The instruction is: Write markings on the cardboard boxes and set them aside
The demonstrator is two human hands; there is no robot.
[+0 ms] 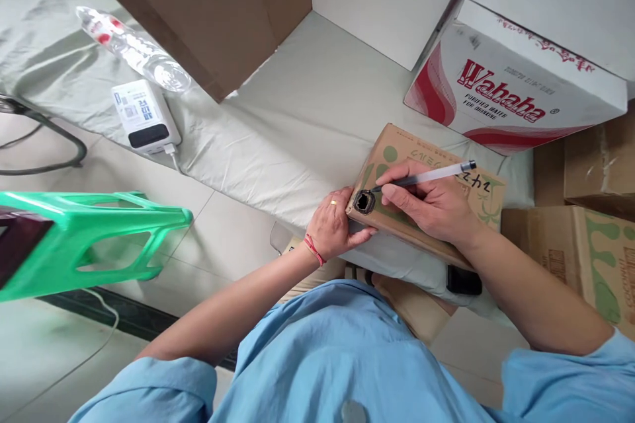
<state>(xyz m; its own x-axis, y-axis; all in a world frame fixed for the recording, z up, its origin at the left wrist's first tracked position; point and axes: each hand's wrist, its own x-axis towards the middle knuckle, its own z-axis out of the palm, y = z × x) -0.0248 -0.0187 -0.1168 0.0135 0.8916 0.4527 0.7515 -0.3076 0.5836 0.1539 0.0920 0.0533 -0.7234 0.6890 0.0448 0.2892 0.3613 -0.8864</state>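
Pale cloth lies under our cardboard box, near the edge. Our left hand, thumb and fingers spread around 1 corner, likely steadies it while our right hand pinches 1 pen, its tip beside the black mark.

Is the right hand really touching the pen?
Touching. The head view shows the right hand gripping the pen by its lower barrel, near the tip.

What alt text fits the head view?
The right hand holds a pen at a dark patch on a cardboard box while the left hand rests against its left end. A clear bottle and white device lie on pale cloth.
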